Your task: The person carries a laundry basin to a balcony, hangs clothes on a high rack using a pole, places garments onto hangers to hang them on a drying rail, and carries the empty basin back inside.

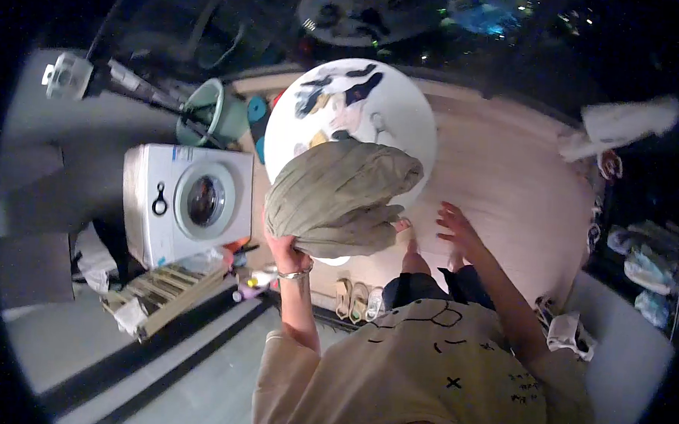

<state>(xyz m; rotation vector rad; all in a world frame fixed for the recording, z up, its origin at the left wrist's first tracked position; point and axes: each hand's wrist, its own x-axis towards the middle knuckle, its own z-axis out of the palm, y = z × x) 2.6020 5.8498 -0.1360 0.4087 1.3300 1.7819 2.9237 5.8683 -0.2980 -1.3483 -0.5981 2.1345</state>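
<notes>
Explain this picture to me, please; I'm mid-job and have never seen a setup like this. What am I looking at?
There is no robot here: a person works with two bare hands. The single picture comes from a camera worn on the head, looking forward and down, so the person's own shirt fills the bottom. The left hand, with a bracelet at the wrist, grips a bundled greenish-tan cloth. The right hand is open and holds nothing. Beyond the cloth is a round white table with small dark and pale cloth pieces on it, perhaps socks. A washing machine stands to the left.
</notes>
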